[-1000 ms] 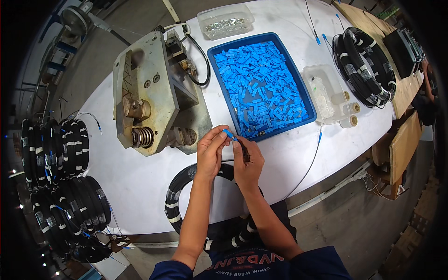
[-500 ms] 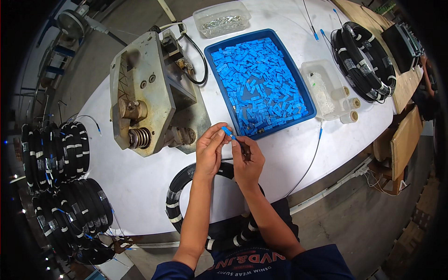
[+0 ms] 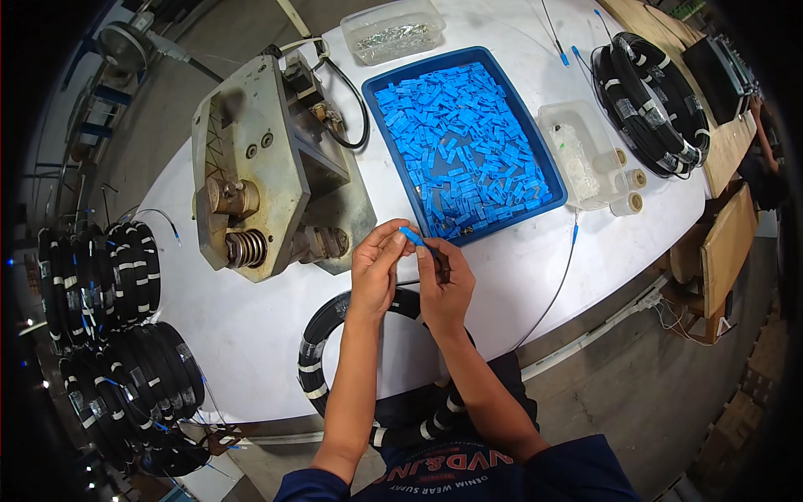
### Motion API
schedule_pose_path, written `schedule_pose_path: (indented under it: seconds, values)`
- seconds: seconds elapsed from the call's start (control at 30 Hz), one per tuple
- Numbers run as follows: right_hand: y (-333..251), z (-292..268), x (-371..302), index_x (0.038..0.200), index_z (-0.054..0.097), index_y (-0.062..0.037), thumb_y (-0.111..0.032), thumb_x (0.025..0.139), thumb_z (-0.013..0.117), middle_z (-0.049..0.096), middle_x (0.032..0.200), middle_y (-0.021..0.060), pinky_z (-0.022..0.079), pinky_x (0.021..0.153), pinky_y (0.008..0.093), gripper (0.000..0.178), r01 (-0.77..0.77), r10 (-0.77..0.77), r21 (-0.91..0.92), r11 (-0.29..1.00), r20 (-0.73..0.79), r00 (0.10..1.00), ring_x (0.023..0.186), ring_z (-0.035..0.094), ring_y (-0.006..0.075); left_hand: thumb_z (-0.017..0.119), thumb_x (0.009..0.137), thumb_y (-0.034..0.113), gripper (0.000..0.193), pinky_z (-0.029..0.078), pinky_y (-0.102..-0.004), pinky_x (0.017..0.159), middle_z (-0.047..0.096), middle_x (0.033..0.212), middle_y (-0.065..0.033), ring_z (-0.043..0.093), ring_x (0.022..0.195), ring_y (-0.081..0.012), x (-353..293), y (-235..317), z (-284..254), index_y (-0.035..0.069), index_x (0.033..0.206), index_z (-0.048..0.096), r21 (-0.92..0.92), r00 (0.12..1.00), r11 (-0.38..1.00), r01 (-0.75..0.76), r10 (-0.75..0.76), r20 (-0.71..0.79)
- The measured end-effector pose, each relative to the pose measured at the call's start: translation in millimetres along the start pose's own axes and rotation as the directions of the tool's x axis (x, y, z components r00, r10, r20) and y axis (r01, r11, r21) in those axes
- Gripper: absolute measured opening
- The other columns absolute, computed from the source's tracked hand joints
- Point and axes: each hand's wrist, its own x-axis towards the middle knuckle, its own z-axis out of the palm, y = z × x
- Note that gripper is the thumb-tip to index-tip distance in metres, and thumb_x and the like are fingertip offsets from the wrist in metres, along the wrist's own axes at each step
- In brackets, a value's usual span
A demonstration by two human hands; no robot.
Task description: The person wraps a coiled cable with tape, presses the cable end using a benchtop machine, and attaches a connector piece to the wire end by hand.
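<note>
In front of the blue tray (image 3: 556,194), both my hands meet over a small blue fibre-optic connector (image 3: 411,236). My left hand (image 3: 374,268) pinches its upper end between thumb and fingertips. At the lower end, the thumb and fingers of my right hand (image 3: 446,284) are closed on the connector's rear part; the fingers hide most of it. A black cable coil (image 3: 312,356) bound with pale tape lies beneath my forearms at the table's near edge. Many loose blue connector housings (image 3: 456,117) fill the tray.
A heavy metal press (image 3: 276,159) stands left of the tray. Clear plastic boxes (image 3: 393,38) sit behind and right of it, with small rolls (image 3: 626,205) alongside. More black coils (image 3: 652,109) lie at the far right, and stacked coils (image 3: 134,376) at the left.
A pale gap showed between the connector's blue parts before; now the blue looks continuous. Both hands keep nearly the same place, and the view has shifted slightly.
</note>
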Motion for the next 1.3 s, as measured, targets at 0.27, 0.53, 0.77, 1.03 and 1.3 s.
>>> schedule_pose_path:
  seconds: [0.27,0.53,0.77,1.03,1.3]
  values:
    - [0.3,-1.6,-0.5,0.099,0.066,-0.0001,-0.008,0.089,0.068,0.061,0.074,0.001,0.034,0.048,0.021,0.012,-0.033,0.033,-0.042,0.999,0.016,0.999,0.056,0.044,0.0041,0.059,0.096,0.01,0.024,0.046,-0.0232,0.079,0.067,0.101,-0.0097,0.055,0.082,-0.0092,0.0,1.3,1.7,-0.004,0.116,0.062,0.003,1.0,1.0,0.005,-0.005,0.018]
    - [-2.4,-2.8,0.4,0.099,0.067,0.0002,-0.006,0.088,0.068,0.06,0.074,0.0002,0.034,0.049,0.0196,0.013,-0.044,0.044,-0.008,0.999,0.017,0.999,0.057,0.045,0.0029,0.059,0.095,0.009,0.024,0.045,-0.0216,0.075,0.067,0.1,-0.0094,0.052,0.079,-0.009,0.0,1.0,0.9,-0.004,0.115,0.062,-0.011,1.0,1.0,0.014,-0.013,0.022]
    - [-1.5,-0.9,0.3,0.099,0.068,-0.0001,-0.005,0.088,0.067,0.059,0.074,-0.0013,0.034,0.05,0.0186,0.011,-0.07,0.07,0.073,0.995,0.006,0.998,0.059,0.044,0.0022,0.059,0.095,0.009,0.024,0.044,-0.0211,0.072,0.066,0.095,-0.0075,0.052,0.077,-0.0089,0.4,0.6,-0.2,-0.004,0.115,0.061,-0.035,1.0,0.999,0.01,-0.01,-0.004]
    - [-0.4,-1.9,-0.3,0.098,0.068,0.0002,-0.004,0.088,0.068,0.058,0.072,-0.0003,0.034,0.049,0.02,0.011,0.005,-0.005,0.009,1.0,0.005,1.0,0.058,0.044,0.0032,0.059,0.096,0.009,0.023,0.043,-0.0212,0.071,0.065,0.094,-0.0054,0.051,0.077,-0.0077,0.4,0.1,-0.3,-0.004,0.115,0.061,-0.013,0.999,1.0,-0.005,0.006,0.037]
    - [-2.9,-2.7,-1.0,0.099,0.068,0.0003,-0.004,0.088,0.068,0.059,0.074,-0.0002,0.034,0.05,0.0195,0.011,-0.024,0.023,0.027,0.999,0.038,0.999,0.059,0.044,0.0028,0.059,0.096,0.01,0.022,0.045,-0.0219,0.074,0.064,0.092,-0.0042,0.053,0.079,-0.0075,-0.4,0.8,2.5,-0.003,0.114,0.062,-0.033,1.0,0.999,-0.013,0.014,0.024]
